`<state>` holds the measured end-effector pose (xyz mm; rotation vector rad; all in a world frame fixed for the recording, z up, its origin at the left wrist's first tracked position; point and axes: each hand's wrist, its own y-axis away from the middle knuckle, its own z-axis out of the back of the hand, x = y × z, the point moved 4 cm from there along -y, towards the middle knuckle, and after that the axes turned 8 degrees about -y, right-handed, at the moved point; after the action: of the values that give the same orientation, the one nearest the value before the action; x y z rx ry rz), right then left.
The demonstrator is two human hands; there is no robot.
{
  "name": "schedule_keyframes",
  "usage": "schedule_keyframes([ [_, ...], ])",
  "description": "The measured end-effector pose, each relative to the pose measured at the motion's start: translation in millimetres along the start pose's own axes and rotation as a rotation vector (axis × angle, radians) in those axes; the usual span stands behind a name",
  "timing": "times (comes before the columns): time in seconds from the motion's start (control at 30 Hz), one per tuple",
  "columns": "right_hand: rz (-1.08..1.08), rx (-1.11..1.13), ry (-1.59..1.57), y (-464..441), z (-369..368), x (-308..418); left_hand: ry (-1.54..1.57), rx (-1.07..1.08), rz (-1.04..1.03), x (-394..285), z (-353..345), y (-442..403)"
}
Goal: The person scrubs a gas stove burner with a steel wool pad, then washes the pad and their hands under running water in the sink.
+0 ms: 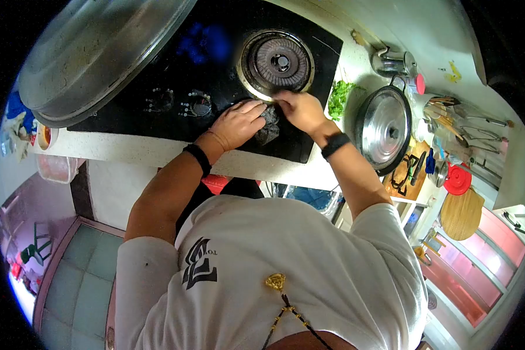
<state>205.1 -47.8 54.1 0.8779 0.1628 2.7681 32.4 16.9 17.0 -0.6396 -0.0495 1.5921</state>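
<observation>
Beneath both hands, a long off-white counter (175, 156) carries a glossy black rectangular cooktop (227, 79), set back from the counter's front edge. A very large rounded vessel or lid of dull grey metal (99, 52), which of the two I cannot tell, covers the cooktop's left end and reaches over its near left corner. Beyond the cooktop's right edge stands a round black pan under a shiny metal lid (385, 131). Toward that same edge of the cooktop sits a round, ridged, dark metal burner (281, 61) with a brassy rim. Near the counter's back edge, behind the pan, is a silvery metal kettle-like pot (395, 63).

The right hand (300, 111) has its fingers curled at the burner rim's near side; I cannot tell whether they grasp anything. The left hand (233, 124) lays its fingers over the left side of a crumpled dark-grey cloth (267, 133), pinching or merely pressing, I cannot tell. That cloth lies between the burner and the cooktop's near edge, toward the near right corner. Bright green leaves (340, 98) rest just past the right edge. Left of the left hand is a small round control knob (201, 105).
</observation>
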Motion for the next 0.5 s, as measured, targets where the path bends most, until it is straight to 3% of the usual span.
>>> schedule_keyframes([
  [0.1,-0.082,0.047,0.106,-26.7,-4.2,24.5,0.001,0.012,0.016,-0.9,1.0,-0.7],
  [0.3,-0.025,-0.013,-0.134,-3.4,-8.7,-14.3,0.012,-0.006,-0.018,1.1,-2.8,0.1],
  [0.5,-0.162,-0.034,0.066,-21.9,-10.4,34.4,0.022,0.017,-0.006,-3.5,-2.1,0.7],
])
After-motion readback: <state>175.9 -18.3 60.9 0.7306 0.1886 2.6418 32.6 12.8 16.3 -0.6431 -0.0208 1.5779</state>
